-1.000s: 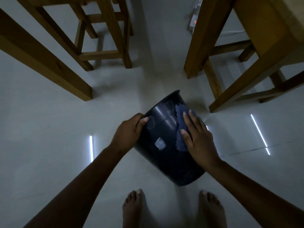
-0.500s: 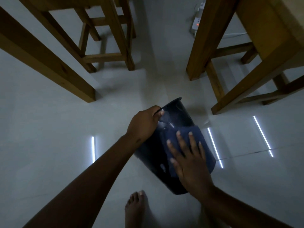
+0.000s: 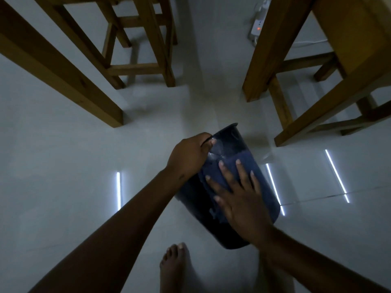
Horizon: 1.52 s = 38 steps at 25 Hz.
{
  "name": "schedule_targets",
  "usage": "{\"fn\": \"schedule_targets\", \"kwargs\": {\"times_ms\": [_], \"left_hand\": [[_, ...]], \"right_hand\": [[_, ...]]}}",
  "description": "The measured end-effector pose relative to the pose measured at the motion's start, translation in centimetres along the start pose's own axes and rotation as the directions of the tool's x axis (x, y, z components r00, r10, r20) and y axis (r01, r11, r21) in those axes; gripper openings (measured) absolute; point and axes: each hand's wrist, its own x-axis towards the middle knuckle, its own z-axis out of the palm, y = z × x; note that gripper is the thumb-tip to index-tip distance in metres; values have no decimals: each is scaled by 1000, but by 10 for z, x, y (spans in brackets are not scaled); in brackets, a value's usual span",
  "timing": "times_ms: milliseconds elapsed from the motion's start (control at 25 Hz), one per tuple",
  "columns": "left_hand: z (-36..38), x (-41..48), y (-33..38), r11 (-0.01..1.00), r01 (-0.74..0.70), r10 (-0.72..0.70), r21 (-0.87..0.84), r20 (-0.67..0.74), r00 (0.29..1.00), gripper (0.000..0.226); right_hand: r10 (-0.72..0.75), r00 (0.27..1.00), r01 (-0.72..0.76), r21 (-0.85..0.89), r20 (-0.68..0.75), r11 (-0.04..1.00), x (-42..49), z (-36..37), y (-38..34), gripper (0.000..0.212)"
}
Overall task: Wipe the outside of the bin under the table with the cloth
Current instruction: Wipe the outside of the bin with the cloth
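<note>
- The bin (image 3: 230,182), dark and glossy, is tipped over on the floor (image 3: 63,166), its long axis running from the rim, far from the person, down to the base near a bare foot (image 3: 175,265).
- The cloth (image 3: 243,166), dark blue, lies flat on the bin's upturned side, directly under the right hand (image 3: 239,199).
- That hand's fingers (image 3: 227,176) are spread apart and pressed flat on the cloth, pointing toward the rim; nothing is pinched.
- The left hand (image 3: 188,157) is at the rim, just left of the right fingertips, its fingers curled closed over the bin's edge to steady it.
- Judged from this, the next stroke runs along the long axis under the right hand, the nearer one to the unwiped lower wall; the side against the floor needs a turn of the bin.
- Beyond the fingertips stand wooden table legs (image 3: 264,49) and a stool (image 3: 139,45), well apart from the bin.
- A power strip (image 3: 257,28) lies farther off. Nothing blocks the wipe.
</note>
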Motion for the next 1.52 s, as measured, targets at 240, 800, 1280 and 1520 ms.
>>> {"fn": "schedule_targets", "kwargs": {"times_ms": [240, 800, 1280, 1520], "left_hand": [[-8, -39, -30, 997, 83, -83, 8, 40, 996, 30], [-2, -6, 0, 991, 10, -1, 135, -63, 998, 34], [-2, -1, 4, 999, -22, 21, 37, 38, 999, 34], [1, -24, -14, 993, 95, -93, 65, -30, 995, 39]], "right_hand": [[364, 931, -339, 326, -20, 883, 15, -17, 61, 54], [126, 992, -128, 58, 30, 990, -29, 6, -2, 58], [91, 995, -92, -6, -31, 996, 4, -9, 11, 53], [322, 945, -308, 168, -59, 936, 2, -11, 37, 57]]}}
